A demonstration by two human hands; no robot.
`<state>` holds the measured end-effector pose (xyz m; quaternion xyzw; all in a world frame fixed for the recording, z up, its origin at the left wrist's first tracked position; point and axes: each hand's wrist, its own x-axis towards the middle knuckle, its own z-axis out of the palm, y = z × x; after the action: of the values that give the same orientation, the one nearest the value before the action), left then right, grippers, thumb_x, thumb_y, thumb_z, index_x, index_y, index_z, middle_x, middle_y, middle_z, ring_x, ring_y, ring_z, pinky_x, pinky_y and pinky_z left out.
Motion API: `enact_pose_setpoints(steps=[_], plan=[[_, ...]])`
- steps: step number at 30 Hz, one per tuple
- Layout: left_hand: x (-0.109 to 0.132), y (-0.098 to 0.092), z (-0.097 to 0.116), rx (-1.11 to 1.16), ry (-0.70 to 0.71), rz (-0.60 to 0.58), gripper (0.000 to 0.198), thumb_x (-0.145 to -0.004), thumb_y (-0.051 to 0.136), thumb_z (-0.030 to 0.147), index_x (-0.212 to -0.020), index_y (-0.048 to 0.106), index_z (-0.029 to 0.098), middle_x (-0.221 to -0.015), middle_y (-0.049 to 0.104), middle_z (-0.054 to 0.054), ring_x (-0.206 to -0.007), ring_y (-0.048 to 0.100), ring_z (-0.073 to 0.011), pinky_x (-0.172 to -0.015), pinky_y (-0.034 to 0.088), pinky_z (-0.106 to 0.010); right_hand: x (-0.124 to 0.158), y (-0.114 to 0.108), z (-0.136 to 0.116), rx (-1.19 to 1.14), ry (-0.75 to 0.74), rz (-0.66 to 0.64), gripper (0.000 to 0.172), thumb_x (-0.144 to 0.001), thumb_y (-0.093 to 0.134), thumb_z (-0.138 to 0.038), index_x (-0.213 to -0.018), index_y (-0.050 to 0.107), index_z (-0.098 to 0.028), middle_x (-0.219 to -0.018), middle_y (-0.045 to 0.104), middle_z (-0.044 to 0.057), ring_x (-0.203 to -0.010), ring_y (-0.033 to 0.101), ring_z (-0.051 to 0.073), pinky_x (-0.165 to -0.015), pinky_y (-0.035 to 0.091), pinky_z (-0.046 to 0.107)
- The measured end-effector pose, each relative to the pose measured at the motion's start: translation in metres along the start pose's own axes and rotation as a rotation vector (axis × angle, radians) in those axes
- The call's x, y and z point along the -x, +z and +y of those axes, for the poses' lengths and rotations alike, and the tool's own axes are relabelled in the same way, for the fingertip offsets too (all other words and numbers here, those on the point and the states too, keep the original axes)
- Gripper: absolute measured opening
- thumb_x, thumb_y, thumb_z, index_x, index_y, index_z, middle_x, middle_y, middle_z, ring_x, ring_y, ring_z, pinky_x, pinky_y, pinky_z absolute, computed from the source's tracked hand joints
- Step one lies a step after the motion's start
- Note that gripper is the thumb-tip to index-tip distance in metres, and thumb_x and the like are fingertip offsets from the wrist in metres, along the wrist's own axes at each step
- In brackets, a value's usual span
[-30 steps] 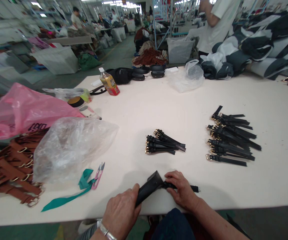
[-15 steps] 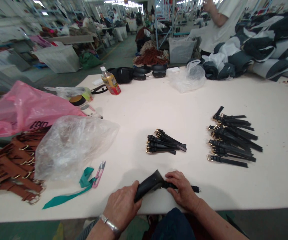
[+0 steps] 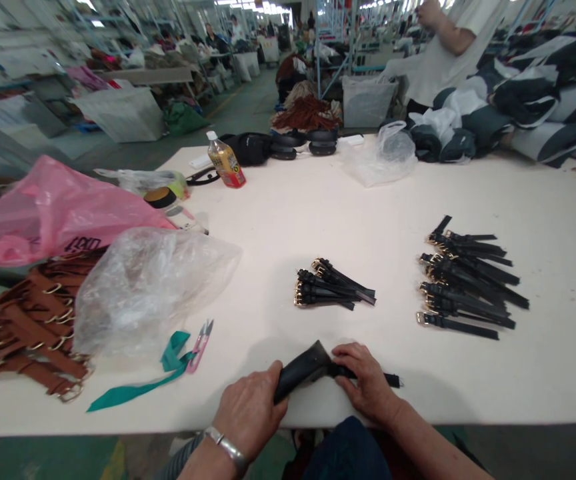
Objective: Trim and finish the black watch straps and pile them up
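My left hand (image 3: 254,408), with a silver bangle on the wrist, is wrapped round a wide black leather-like piece (image 3: 302,371) that slants up to the right. Close by, my right hand (image 3: 366,381) is closed on a narrow black strap (image 3: 393,380), whose end sticks out past the fingers. Where the strap meets the wide piece is partly hidden by my right fingertips. Beyond my hands lies a small bunch of black buckle straps (image 3: 332,285) with gold buckles. A bigger group of black buckle straps (image 3: 473,280) is spread out on the right.
Pink-handled thread snips (image 3: 200,348) lie by a green ribbon (image 3: 138,395) on the white table (image 3: 278,220). At the left are brown straps (image 3: 43,327), a clear plastic bag (image 3: 143,293) and a pink bag (image 3: 63,213). A drink bottle (image 3: 226,161) stands farther back; a person (image 3: 443,53) is beyond the table.
The view has shifted slightly, so the table things sit a little farther right. Both hands keep nearly the same hold on the black piece and strap.
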<state>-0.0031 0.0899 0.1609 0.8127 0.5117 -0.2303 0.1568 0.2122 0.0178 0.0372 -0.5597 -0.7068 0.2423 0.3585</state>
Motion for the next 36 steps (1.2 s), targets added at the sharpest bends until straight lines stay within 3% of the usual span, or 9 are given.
enact_pose_setpoints(steps=[5, 10, 17, 21, 25, 29, 36], plan=[[0.004, -0.002, -0.005, 0.001, -0.041, 0.016, 0.040, -0.077, 0.041, 0.034, -0.115, 0.046, 0.022, -0.095, 0.066, -0.008, -0.089, 0.061, -0.0262, -0.073, 0.045, -0.038, 0.000, -0.001, -0.003, 0.008, 0.017, -0.004, 0.029, -0.073, 0.056, -0.016, -0.101, 0.055, -0.022, -0.106, 0.057, 0.008, -0.098, 0.051, 0.024, -0.089, 0.035, 0.044], [0.016, 0.007, 0.003, 0.019, 0.024, -0.036, 0.043, -0.076, 0.042, 0.031, -0.119, 0.044, 0.023, -0.095, 0.066, -0.007, -0.089, 0.061, -0.0256, -0.075, 0.045, -0.038, 0.001, 0.000, -0.002, -0.008, 0.019, 0.010, 0.029, -0.072, 0.055, -0.014, -0.100, 0.055, -0.021, -0.107, 0.057, 0.008, -0.098, 0.051, 0.024, -0.087, 0.037, 0.043], [0.003, 0.001, 0.001, 0.008, -0.084, 0.016, 0.038, -0.078, 0.039, 0.033, -0.114, 0.045, 0.022, -0.092, 0.066, -0.007, -0.087, 0.061, -0.0246, -0.070, 0.044, -0.035, 0.000, -0.001, -0.006, 0.007, 0.028, 0.009, 0.030, -0.070, 0.057, -0.015, -0.100, 0.057, -0.021, -0.105, 0.056, 0.008, -0.097, 0.051, 0.024, -0.087, 0.037, 0.042], [0.013, -0.001, -0.002, 0.025, -0.093, 0.014, 0.038, -0.078, 0.039, 0.034, -0.114, 0.046, 0.022, -0.091, 0.067, -0.007, -0.087, 0.061, -0.0250, -0.071, 0.044, -0.035, -0.003, -0.001, -0.011, 0.015, 0.034, 0.028, 0.027, -0.070, 0.057, -0.015, -0.096, 0.059, -0.022, -0.100, 0.056, 0.007, -0.093, 0.051, 0.023, -0.082, 0.039, 0.039], [0.025, 0.005, 0.001, 0.051, -0.061, -0.024, 0.041, -0.079, 0.039, 0.034, -0.118, 0.043, 0.022, -0.095, 0.066, -0.007, -0.090, 0.060, -0.0238, -0.074, 0.043, -0.035, -0.006, 0.001, -0.014, 0.025, 0.095, 0.036, 0.021, -0.072, 0.060, -0.020, -0.093, 0.061, -0.022, -0.093, 0.056, 0.006, -0.088, 0.051, 0.022, -0.077, 0.040, 0.036], [0.022, 0.009, 0.005, 0.057, -0.090, -0.048, 0.044, -0.079, 0.039, 0.033, -0.121, 0.040, 0.021, -0.100, 0.065, -0.008, -0.095, 0.059, -0.0236, -0.078, 0.042, -0.034, -0.010, 0.003, -0.017, 0.069, 0.140, 0.027, 0.020, -0.071, 0.064, -0.021, -0.091, 0.062, -0.021, -0.088, 0.056, 0.005, -0.085, 0.050, 0.021, -0.074, 0.038, 0.034], [0.023, 0.012, -0.009, 0.103, -0.153, -0.001, 0.038, -0.079, 0.038, 0.037, -0.114, 0.045, 0.022, -0.094, 0.067, -0.007, -0.089, 0.061, -0.0243, -0.073, 0.043, -0.034, -0.023, 0.013, -0.031, 0.290, 0.208, 0.001, 0.018, -0.074, 0.064, -0.039, -0.085, 0.064, -0.025, -0.078, 0.056, 0.004, -0.078, 0.049, 0.021, -0.069, 0.031, 0.033]])
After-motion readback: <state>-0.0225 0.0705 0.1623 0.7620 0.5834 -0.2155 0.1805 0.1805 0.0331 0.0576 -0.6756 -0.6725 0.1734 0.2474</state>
